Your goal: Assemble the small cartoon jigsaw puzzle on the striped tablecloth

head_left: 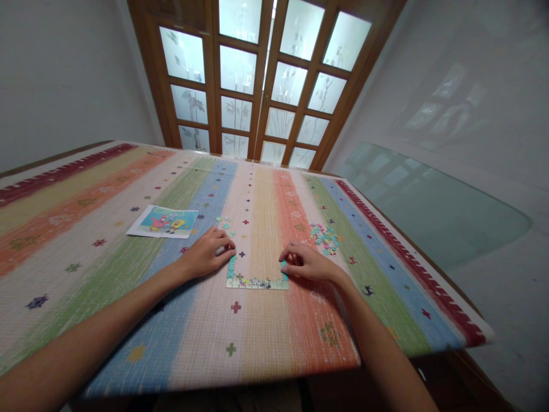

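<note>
A partly built jigsaw frame [257,282] lies on the striped tablecloth [128,274]: a bottom row of joined pieces with short left and right sides rising from it. My left hand [209,252] rests at the top of the left side, fingers curled and pinched on a piece. My right hand [302,261] sits at the right side, fingers curled down on the pieces there. What either pinch holds is too small to name.
A heap of loose puzzle pieces [325,237] lies right of my right hand. A few more pieces [225,221] lie beyond my left hand. A cartoon reference picture [163,221] lies at the left. Wooden glass-paned doors [261,80] stand behind the table.
</note>
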`<move>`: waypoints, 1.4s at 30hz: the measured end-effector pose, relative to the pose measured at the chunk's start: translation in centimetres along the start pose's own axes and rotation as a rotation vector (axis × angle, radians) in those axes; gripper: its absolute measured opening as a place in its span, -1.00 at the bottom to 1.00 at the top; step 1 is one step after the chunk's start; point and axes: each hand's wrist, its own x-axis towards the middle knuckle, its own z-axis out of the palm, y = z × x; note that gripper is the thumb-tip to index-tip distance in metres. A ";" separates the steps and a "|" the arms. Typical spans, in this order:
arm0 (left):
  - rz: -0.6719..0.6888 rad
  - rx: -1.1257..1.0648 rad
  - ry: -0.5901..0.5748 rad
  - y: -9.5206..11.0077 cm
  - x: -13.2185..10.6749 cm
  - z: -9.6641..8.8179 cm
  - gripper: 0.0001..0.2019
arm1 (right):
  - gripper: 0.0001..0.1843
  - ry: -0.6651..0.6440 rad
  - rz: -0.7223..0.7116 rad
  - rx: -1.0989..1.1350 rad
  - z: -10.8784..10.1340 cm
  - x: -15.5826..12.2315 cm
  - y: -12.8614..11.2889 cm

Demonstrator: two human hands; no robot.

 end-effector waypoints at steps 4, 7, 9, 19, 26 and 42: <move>0.007 0.011 0.010 -0.3 0.0 0.2 -0.76 | -0.81 0.002 -0.004 -0.001 0.0 0.0 0.0; 0.009 0.009 0.017 -0.4 0.0 0.3 -0.78 | -0.82 0.002 -0.006 -0.002 -0.1 0.0 -0.1; 0.008 0.006 0.021 -0.4 0.0 0.4 -0.78 | -0.83 0.004 -0.006 -0.006 -0.1 0.0 0.0; -0.016 0.005 0.026 -0.3 0.0 0.5 -0.79 | -0.82 -0.002 -0.002 -0.006 0.0 0.0 0.1; -0.031 0.000 0.019 -0.2 0.0 0.3 -0.79 | -0.81 0.007 -0.007 0.001 0.0 0.0 0.2; -0.050 -0.032 0.007 0.0 0.0 0.3 -0.81 | -0.82 0.009 -0.007 0.007 0.1 0.0 0.2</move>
